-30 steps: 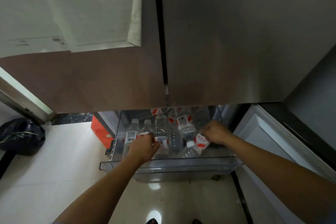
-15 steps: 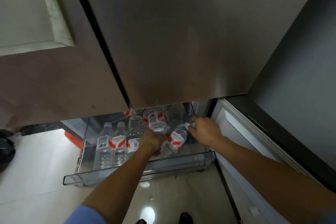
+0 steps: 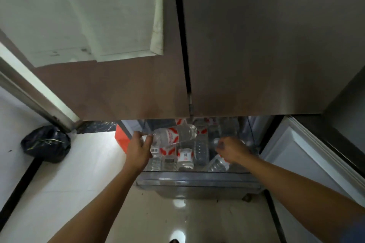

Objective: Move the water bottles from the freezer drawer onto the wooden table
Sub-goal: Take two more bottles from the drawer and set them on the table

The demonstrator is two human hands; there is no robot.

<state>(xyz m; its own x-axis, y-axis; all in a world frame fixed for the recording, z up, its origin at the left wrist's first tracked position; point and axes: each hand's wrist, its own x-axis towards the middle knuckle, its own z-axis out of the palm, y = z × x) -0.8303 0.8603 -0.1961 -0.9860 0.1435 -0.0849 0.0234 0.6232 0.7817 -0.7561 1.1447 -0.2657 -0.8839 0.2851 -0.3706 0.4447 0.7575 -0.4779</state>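
Head cam, looking down at open freezer drawer (image 3: 197,180), clear plastic, pulled out below the two fridge doors (image 3: 256,45).

L hand (image 3: 139,150): clamped on the neck/cap end of a water bottle (image 3: 175,134). Bottle is lifted clear of the rest, lying roughly horizontal, cap toward the L hand, base pointing right. Red/white label visible mid-body. It hangs over the drawer's rear-left part, above the other bottles, not touching them as far as I can see.

R hand (image 3: 232,151): down in the drawer's right side, fingers curled in toward the palm, over a tilted bottle (image 3: 218,163) near the front-right corner. Can't tell whether it's actually gripping that one; contact is hidden by the hand itself.

Remaining bottles (image 3: 184,159): several still in the drawer. Front-left to centre they stand in a row close behind the front wall, labels red/white. More toward the rear, partly hidden under the door edge, count unclear.

Around: pale glossy floor (image 3: 79,183); black bag (image 3: 46,144) on the floor well to the left, by the wall; orange-red object (image 3: 121,138) just beside the drawer's left side, low down; open lower door panel (image 3: 308,163), white inner face, to the drawer's right. Wooden table not in frame.
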